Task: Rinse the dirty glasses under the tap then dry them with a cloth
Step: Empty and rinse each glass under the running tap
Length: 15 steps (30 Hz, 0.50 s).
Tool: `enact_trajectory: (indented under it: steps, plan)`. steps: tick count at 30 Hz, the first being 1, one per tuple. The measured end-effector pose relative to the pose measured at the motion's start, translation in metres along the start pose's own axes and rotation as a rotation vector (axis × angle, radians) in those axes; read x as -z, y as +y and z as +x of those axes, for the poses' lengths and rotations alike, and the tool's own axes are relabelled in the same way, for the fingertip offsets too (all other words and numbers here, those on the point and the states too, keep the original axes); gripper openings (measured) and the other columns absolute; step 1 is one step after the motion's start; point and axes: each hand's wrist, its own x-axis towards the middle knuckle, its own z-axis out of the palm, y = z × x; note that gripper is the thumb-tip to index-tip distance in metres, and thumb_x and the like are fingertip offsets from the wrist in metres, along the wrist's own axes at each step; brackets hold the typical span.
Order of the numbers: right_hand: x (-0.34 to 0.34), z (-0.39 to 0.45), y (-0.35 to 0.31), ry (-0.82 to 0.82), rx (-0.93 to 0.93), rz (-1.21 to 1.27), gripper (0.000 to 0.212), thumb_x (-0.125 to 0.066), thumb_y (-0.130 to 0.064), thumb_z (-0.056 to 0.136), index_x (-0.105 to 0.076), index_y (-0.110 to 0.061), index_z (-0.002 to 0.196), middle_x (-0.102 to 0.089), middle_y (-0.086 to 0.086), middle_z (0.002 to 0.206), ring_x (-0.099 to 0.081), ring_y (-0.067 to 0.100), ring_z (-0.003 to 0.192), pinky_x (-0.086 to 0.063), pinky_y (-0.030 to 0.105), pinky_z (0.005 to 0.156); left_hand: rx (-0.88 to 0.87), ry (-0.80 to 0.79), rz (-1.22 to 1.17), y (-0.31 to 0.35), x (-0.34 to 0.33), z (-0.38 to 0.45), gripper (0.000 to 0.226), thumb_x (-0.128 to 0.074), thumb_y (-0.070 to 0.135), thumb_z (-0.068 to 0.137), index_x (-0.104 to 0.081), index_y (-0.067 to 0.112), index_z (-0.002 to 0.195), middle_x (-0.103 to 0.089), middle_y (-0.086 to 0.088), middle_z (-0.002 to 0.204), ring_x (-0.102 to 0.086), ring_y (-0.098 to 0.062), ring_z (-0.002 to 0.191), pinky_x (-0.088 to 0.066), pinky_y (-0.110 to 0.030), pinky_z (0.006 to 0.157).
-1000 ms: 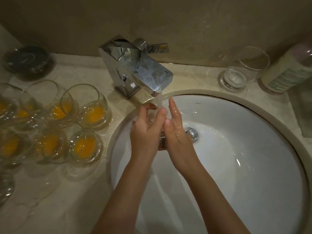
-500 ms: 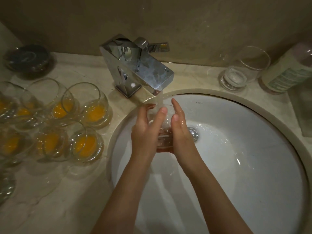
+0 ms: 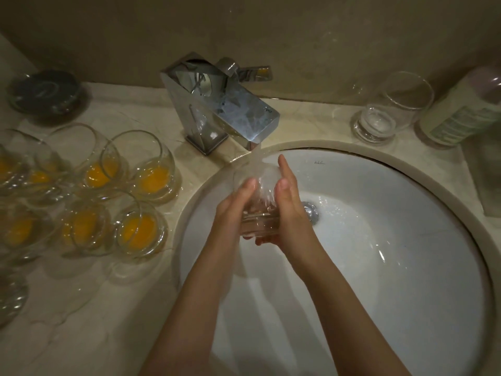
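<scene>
A clear glass [image 3: 259, 213] is held over the white sink [image 3: 379, 267], right under the water running from the chrome tap [image 3: 225, 109]. My left hand [image 3: 233, 210] grips its left side and my right hand [image 3: 291, 204] cups its right side, fingers pointing up along the wall. Several dirty glasses [image 3: 141, 229] with orange residue stand grouped on the counter at the left. One clean empty glass [image 3: 390, 109] stands at the back right.
A labelled bottle [image 3: 466, 112] stands at the far right beside the clean glass. A grey cloth [image 3: 485, 175] lies at the right edge of the counter. A dark glass dish [image 3: 44, 95] sits in the back left corner. The beige counter [image 3: 81, 321] is bare in front.
The glass has dropped a little lower under the stream, and both hands have shifted round it, with the right fingers now flatter against its side.
</scene>
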Motion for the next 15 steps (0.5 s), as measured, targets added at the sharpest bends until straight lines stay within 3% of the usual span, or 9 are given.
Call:
enact_trajectory:
  steps: [2,5,8,10,12,15]
  plan:
    - [0.002,-0.002,0.001,-0.025,-0.032,-0.017,0.057,-0.029,-0.065,0.086,-0.018,-0.062,0.142,-0.069,-0.001,0.112,-0.074,0.02,0.078,-0.055,0.028,0.058,-0.006,-0.012,-0.018,-0.003,0.005,-0.004,0.048,-0.066,0.062,0.059,-0.072,0.022,0.086,-0.071,0.0,0.079,-0.066,-0.016,0.068,-0.046,-0.026,0.052]
    - [0.003,-0.004,0.003,-0.021,-0.085,-0.054,0.051,-0.034,-0.064,0.095,-0.029,-0.052,0.144,-0.069,-0.004,0.106,-0.073,0.019,0.087,-0.06,0.038,0.078,-0.069,0.025,-0.074,-0.002,0.008,-0.009,0.041,-0.073,0.044,0.068,-0.072,0.017,0.098,-0.074,0.0,0.088,-0.071,-0.015,0.082,-0.052,-0.028,0.07]
    - [0.008,-0.005,-0.002,0.026,-0.091,-0.168,0.037,-0.036,-0.066,0.088,-0.05,-0.061,0.122,-0.067,-0.01,0.112,-0.067,0.016,0.105,-0.055,0.045,0.092,-0.079,0.046,-0.083,0.007,0.007,-0.017,0.039,-0.079,0.03,0.066,-0.07,0.016,0.101,-0.074,0.003,0.084,-0.071,-0.012,0.077,-0.053,-0.023,0.065]
    - [0.011,-0.008,-0.013,0.044,-0.072,-0.229,0.025,-0.035,-0.054,0.097,-0.055,-0.057,0.113,-0.065,-0.016,0.11,-0.062,0.012,0.111,-0.048,0.044,0.101,-0.07,0.052,-0.07,0.013,0.006,-0.021,0.045,-0.079,0.027,0.068,-0.07,0.013,0.109,-0.076,-0.001,0.093,-0.073,-0.015,0.084,-0.055,-0.023,0.065]
    - [0.017,-0.008,-0.026,0.087,-0.074,-0.254,0.032,-0.034,-0.042,0.104,-0.056,-0.037,0.127,-0.06,-0.008,0.121,-0.055,0.015,0.118,-0.041,0.046,0.107,-0.066,0.065,-0.062,0.02,0.005,-0.025,0.049,-0.084,0.024,0.067,-0.069,0.013,0.113,-0.076,-0.003,0.099,-0.073,-0.018,0.088,-0.056,-0.026,0.066]
    - [0.023,-0.002,-0.05,0.168,-0.039,-0.237,0.049,-0.036,-0.049,0.101,-0.05,-0.023,0.14,-0.051,-0.005,0.143,-0.046,0.015,0.131,-0.036,0.046,0.113,-0.08,0.091,-0.08,0.028,0.004,-0.027,0.048,-0.077,0.023,0.061,-0.069,0.015,0.108,-0.076,0.0,0.093,-0.073,-0.015,0.082,-0.059,-0.028,0.068]
